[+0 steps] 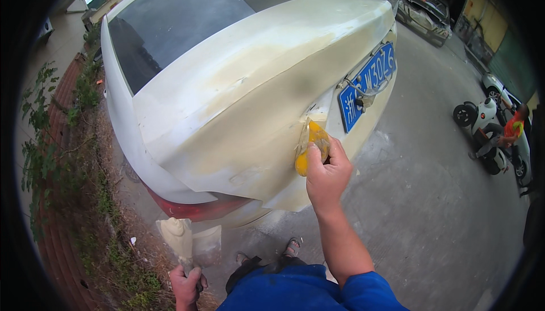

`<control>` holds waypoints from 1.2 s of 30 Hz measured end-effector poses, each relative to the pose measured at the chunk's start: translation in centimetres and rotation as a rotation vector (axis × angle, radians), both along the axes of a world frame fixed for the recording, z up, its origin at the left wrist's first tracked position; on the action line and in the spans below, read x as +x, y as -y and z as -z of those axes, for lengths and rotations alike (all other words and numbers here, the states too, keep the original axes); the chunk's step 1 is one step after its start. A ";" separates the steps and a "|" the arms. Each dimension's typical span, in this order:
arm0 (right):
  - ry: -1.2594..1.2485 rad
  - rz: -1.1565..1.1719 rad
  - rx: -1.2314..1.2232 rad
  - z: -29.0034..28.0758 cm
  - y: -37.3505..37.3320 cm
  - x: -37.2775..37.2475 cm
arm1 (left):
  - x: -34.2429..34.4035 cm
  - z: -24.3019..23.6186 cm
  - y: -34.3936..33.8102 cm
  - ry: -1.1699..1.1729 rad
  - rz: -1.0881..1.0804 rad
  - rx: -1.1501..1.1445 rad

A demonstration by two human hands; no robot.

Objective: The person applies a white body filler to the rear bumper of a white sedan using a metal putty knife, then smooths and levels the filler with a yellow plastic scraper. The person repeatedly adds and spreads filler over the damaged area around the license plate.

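My right hand [329, 177] grips a yellow spreader [302, 162] against the lower rear face of a white car's trunk lid [238, 124], just left of the blue license plate [353, 106]. The trunk surface shows beige patches of filler. Below, at the bottom left, my left hand [186, 288] holds a putty knife [180, 243] upright with a pale lump of paste on its blade, beside a translucent sheet or blade [207, 246]. The red tail light [190, 203] lies just above that lump.
Bushes [102, 200] and a reddish brick edging [57, 254] run along the left. Concrete ground [414, 214] extends right, where a person in orange [514, 126] sits on a white scooter [485, 112] beside a white car [494, 87]. A damaged car [426, 16] stands farther back.
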State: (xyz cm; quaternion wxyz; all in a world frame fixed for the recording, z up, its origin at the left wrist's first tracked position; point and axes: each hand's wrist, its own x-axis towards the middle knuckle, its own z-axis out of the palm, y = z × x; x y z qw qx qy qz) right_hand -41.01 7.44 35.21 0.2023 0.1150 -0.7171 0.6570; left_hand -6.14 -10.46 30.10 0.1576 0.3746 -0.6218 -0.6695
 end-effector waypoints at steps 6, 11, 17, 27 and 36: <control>-0.181 -0.015 0.131 -0.8 1.4 1.6 | 0.1 0.1 0.6 -0.015 0.021 0.028; -0.266 -0.061 0.175 -1.0 2.3 2.9 | 0.1 0.2 0.8 -0.009 0.046 0.015; -0.421 -0.177 0.191 -1.2 4.4 5.1 | 0.3 0.2 0.4 -0.021 0.034 0.001; 0.332 -0.426 -0.633 3.1 -4.8 3.5 | 1.3 -0.8 -1.9 -0.006 0.015 -0.039; 0.602 -0.501 -0.920 8.0 -8.7 2.1 | 2.0 -0.9 -3.1 0.059 -0.011 -0.107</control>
